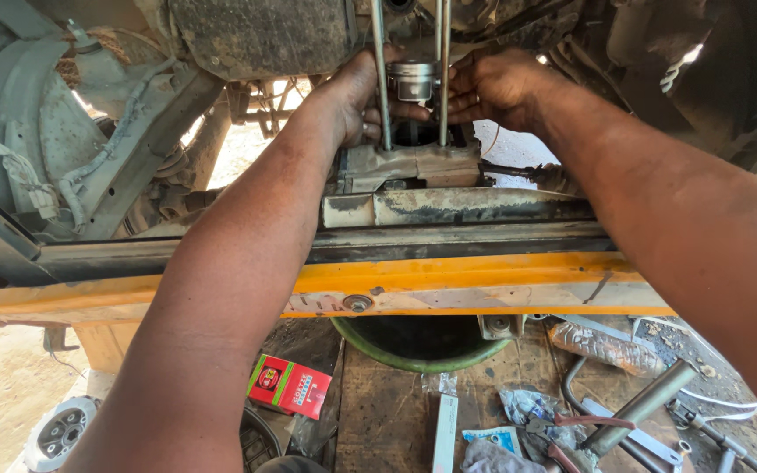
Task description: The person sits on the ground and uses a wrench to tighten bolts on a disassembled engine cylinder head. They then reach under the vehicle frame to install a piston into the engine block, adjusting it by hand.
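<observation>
Nearest, below the yellow frame rail (484,276), lie a red box (289,385) and green basin (418,355). Beyond the rail, left hand (357,96) and right hand (492,88) fingers grasp the piston (413,81) between two upright studs (380,79) above the engine block (409,165).

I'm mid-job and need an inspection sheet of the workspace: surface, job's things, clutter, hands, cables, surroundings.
Surface: worn wooden boards on the ground, dirty.
Job's things: silvery piston held between long studs above the engine block.
Clutter: red box, green-rimmed basin, grey metal pipe, rags and wrappers, round metal part.
Hands: left hand against the left stud, touching the piston; right hand holds the piston with its fingers. Both are greasy.
Cables: grey hose bundle on the left frame.
Surroundings: vehicle underside above, orange rail across the view, sandy ground on the left.
</observation>
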